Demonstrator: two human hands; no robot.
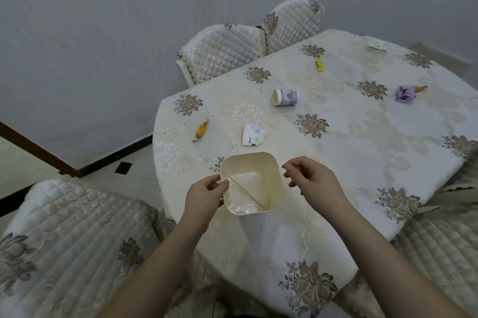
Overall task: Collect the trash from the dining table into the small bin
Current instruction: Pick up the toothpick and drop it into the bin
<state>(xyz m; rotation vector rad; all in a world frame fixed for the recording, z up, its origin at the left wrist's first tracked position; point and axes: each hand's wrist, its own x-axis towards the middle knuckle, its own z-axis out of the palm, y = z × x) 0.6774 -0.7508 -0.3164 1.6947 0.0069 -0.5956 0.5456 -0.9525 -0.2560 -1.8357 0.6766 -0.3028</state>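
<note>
A small cream square bin (269, 170) stands near the table's front edge, nothing in it. My left hand (207, 192) pinches its left rim. My right hand (310, 175) hovers just right of the bin, fingers apart, holding nothing. Trash lies on the flowered tablecloth (349, 152): a flattened white paper cup (254, 134) just beyond the bin, an orange candy wrapper (201, 129) to the left, a paper cup on its side (285, 97) further back, a yellow wrapper (319, 63), a purple wrapper (406, 94) at the right, and a crumpled white piece (376, 47) at the far end.
Two quilted chairs (227, 48) stand behind the table's far left side. Another quilted chair (72, 235) is at my near left, and one more (434, 247) at the near right. A grey wall rises behind.
</note>
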